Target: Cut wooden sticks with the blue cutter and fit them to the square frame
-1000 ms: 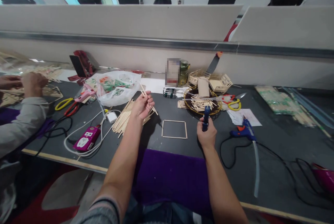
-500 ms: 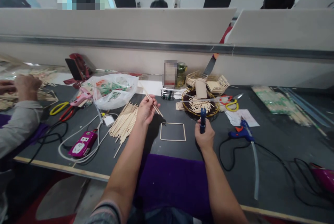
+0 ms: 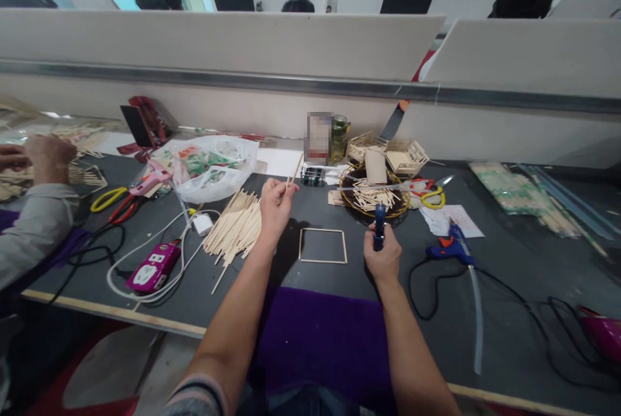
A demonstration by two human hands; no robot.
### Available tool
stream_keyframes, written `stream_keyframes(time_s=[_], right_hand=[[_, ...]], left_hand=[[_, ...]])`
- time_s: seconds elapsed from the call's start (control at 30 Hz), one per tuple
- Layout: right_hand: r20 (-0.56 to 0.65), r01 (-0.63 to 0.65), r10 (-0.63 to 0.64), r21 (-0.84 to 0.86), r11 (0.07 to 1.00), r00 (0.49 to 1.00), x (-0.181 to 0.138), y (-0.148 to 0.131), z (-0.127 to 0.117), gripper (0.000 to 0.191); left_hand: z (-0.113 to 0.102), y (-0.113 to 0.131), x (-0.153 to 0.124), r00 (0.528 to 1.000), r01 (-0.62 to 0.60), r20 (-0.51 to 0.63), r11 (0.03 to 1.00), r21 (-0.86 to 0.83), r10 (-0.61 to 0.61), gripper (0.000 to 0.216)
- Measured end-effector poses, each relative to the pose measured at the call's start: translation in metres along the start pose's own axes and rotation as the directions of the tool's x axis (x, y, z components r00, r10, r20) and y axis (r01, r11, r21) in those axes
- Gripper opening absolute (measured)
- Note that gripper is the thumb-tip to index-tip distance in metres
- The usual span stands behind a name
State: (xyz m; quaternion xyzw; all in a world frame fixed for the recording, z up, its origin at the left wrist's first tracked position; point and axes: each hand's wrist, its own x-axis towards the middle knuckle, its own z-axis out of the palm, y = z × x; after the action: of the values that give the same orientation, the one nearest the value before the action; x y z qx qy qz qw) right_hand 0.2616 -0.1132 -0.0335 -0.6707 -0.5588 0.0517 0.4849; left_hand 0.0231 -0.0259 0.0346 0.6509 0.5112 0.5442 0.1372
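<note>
Sticks lie fanned in a loose pile on the dark table, just left of the left hand, whose fingers pinch one thin stick and hold it upright off the surface, within easy reach of the supply. Right of it a square stick frame lies flat between both hands, and the right hand is closed around a blue-handled tool, tip pointing away, with a glue gun resting near on its far side.

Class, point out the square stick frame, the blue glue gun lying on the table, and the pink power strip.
square stick frame (image 3: 323,230): head view, far side.
blue glue gun (image 3: 451,248): head view, body.
pink power strip (image 3: 149,268): head view, top face.
</note>
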Motion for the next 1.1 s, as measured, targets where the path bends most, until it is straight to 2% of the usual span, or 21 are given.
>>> stream_keyframes(time_s=[0.23, 0.33, 0.47, 0.57, 0.67, 0.73, 0.83, 0.9, 1.0, 1.1], right_hand=[[0.011, -0.01, 0.01, -0.002, 1.0, 1.0, 0.0, 0.0, 0.0, 0.015], [0.012, -0.011, 0.011, -0.002, 1.0, 1.0, 0.0, 0.001, 0.0, 0.016], [0.012, -0.01, 0.01, -0.005, 1.0, 1.0, 0.0, 0.001, 0.001, 0.017], [0.012, -0.007, 0.007, -0.003, 1.0, 1.0, 0.0, 0.0, 0.001, 0.016], [0.014, -0.009, 0.009, 0.003, 1.0, 1.0, 0.0, 0.0, 0.0, 0.016], [0.019, -0.014, 0.014, 0.005, 1.0, 1.0, 0.0, 0.0, 0.0, 0.016], [0.016, -0.012, 0.012, 0.004, 1.0, 1.0, 0.0, 0.0, -0.001, 0.016], [0.01, -0.009, 0.009, 0.002, 1.0, 1.0, 0.0, -0.001, -0.001, 0.016], [0.012, -0.008, 0.008, 0.004, 1.0, 1.0, 0.0, -0.002, -0.001, 0.015], [0.02, -0.005, 0.005, 0.006, 1.0, 1.0, 0.0, -0.002, -0.001, 0.014]], left_hand=[[-0.007, 0.014, -0.004, 0.998, -0.053, -0.004, 0.954, 0.294, 0.057, 0.023], [-0.008, 0.014, -0.004, 0.999, -0.033, -0.019, 0.943, 0.331, 0.042, 0.022], [-0.009, 0.007, -0.003, 0.998, 0.029, -0.061, 0.955, 0.296, -0.011, 0.023], [-0.009, 0.001, -0.001, 0.994, 0.072, -0.098, 0.985, 0.158, -0.056, 0.027], [-0.006, 0.0, 0.0, 0.986, 0.151, -0.044, 0.975, -0.161, -0.16, 0.03], [-0.004, 0.003, 0.0, 0.968, 0.251, 0.072, 0.889, -0.383, -0.242, 0.031], [-0.002, 0.009, 0.002, 0.906, 0.423, 0.268, 0.684, -0.594, -0.327, 0.03], [-0.003, 0.012, 0.003, 0.872, 0.488, 0.335, 0.577, -0.655, -0.357, 0.025], [-0.006, 0.012, 0.006, 0.856, 0.512, 0.355, 0.515, -0.688, -0.377, 0.016], [-0.01, 0.009, 0.008, 0.851, 0.52, 0.379, 0.488, -0.701, -0.362, 0.038]])
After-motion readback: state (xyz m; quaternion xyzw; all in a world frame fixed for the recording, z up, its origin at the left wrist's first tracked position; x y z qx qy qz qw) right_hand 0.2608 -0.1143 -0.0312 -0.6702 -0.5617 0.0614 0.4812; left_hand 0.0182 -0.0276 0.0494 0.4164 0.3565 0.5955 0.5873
